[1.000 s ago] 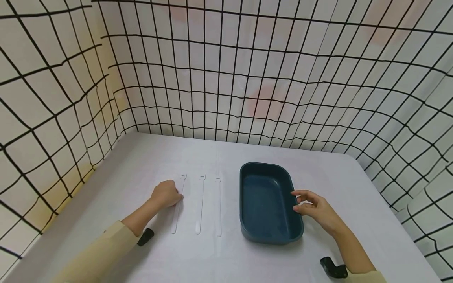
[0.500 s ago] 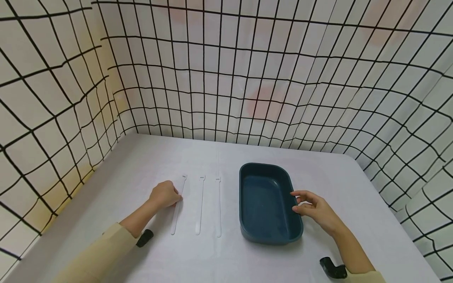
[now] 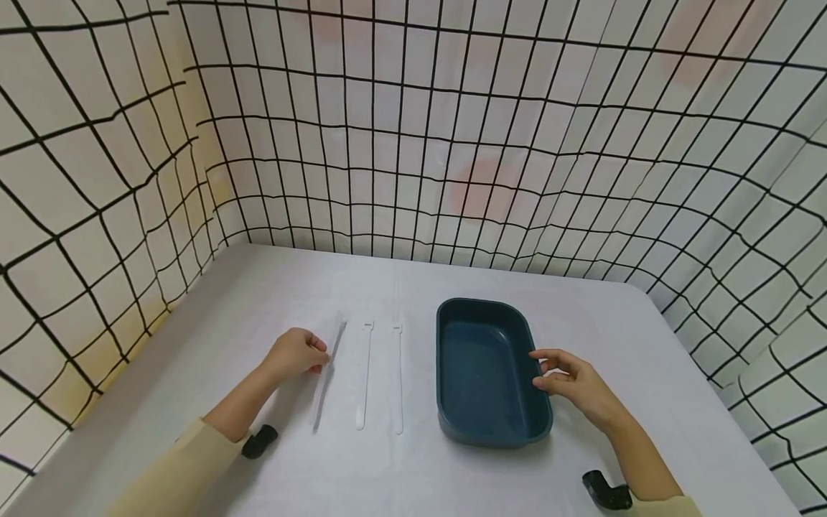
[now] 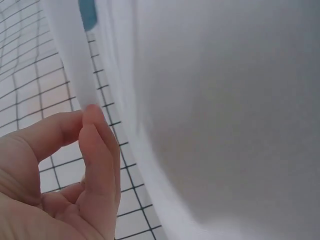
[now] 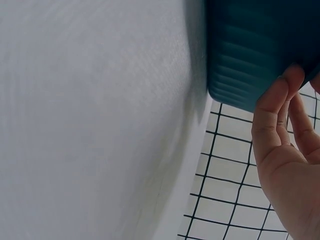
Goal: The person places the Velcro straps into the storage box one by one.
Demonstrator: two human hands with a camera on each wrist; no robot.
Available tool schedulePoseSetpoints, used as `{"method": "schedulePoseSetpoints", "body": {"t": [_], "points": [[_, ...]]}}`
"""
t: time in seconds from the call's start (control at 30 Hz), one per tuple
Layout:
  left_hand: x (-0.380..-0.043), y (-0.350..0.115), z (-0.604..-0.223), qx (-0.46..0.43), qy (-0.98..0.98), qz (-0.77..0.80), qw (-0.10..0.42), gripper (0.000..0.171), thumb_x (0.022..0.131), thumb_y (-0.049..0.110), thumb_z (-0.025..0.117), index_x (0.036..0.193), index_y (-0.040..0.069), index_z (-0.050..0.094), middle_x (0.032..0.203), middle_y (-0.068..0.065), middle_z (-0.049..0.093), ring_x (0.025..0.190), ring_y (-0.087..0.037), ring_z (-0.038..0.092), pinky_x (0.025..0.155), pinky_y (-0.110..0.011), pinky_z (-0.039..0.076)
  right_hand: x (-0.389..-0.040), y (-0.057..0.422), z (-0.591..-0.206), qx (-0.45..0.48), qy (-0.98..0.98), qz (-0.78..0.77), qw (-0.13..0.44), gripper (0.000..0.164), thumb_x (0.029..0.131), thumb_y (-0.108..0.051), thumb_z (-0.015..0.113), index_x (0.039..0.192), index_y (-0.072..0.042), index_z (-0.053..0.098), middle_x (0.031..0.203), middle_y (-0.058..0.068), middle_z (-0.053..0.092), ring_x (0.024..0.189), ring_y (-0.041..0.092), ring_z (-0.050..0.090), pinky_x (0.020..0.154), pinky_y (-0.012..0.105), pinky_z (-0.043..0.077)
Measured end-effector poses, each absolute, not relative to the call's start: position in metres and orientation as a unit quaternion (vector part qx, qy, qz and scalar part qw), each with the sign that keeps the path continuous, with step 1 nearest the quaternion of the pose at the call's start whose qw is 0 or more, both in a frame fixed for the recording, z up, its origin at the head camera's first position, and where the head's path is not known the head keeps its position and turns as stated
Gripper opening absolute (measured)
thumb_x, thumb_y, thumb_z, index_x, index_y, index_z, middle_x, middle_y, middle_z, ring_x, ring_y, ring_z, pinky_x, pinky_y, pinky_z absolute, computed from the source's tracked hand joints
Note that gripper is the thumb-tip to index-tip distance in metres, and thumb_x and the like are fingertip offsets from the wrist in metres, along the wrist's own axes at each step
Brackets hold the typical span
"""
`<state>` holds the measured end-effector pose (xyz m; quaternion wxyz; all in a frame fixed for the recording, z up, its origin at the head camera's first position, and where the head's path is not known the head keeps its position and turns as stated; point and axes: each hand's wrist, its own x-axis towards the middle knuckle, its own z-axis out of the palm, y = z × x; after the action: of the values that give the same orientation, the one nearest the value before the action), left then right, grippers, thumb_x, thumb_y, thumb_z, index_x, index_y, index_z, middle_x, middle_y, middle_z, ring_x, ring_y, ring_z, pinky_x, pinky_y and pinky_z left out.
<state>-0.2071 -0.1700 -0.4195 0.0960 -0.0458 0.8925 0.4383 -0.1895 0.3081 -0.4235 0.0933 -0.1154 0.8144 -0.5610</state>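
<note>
Head view: seemingly a pick-up

The left hand point(image 3: 297, 352) pinches the leftmost white strip point(image 3: 327, 379), left of the tub point(image 3: 487, 388); the right hand point(image 3: 571, 378) grips the tub's right rim. Next likely calls for a steady lift, clear of the other strips point(image 3: 366, 375).

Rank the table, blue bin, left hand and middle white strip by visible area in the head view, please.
1. Table
2. Blue bin
3. Left hand
4. Middle white strip: longer than the hand, but so thin that it covers least.
</note>
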Motion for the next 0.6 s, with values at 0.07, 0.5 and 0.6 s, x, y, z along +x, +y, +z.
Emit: {"method": "schedulePoseSetpoints", "body": {"t": [0.07,0.5,0.6], "points": [[-0.207,-0.170,-0.417,-0.053,0.880,0.461,0.103,0.016,0.086,0.007,0.071,0.095,-0.004,0.063,0.076,-0.008,0.065,0.064,-0.015,0.062,0.060,-0.028,0.052,-0.189,0.308,-0.424,-0.117,0.815,-0.559,0.093,0.050,0.092,-0.012,0.068,0.134,0.006,0.048,0.108,0.017,0.050,0.082,0.017,0.064,0.078,0.029,0.054],[-0.201,-0.157,-0.396,-0.060,0.785,0.605,0.121,0.028,0.088,0.008,0.072,0.108,-0.008,0.060,0.084,-0.009,0.069,0.068,-0.013,0.063,0.067,-0.025,0.055,-0.189,0.310,-0.426,-0.120,0.812,-0.564,0.093,0.049,0.092,-0.010,0.068,0.134,0.005,0.049,0.107,0.016,0.051,0.083,0.016,0.064,0.078,0.030,0.054],[-0.201,-0.152,-0.393,-0.049,0.764,0.631,0.125,0.031,0.088,0.008,0.071,0.111,-0.009,0.059,0.084,-0.007,0.068,0.068,-0.012,0.063,0.067,-0.024,0.055,-0.189,0.309,-0.425,-0.119,0.812,-0.564,0.093,0.048,0.092,-0.010,0.068,0.134,0.004,0.049,0.107,0.017,0.050,0.084,0.017,0.064,0.078,0.030,0.054]]}}
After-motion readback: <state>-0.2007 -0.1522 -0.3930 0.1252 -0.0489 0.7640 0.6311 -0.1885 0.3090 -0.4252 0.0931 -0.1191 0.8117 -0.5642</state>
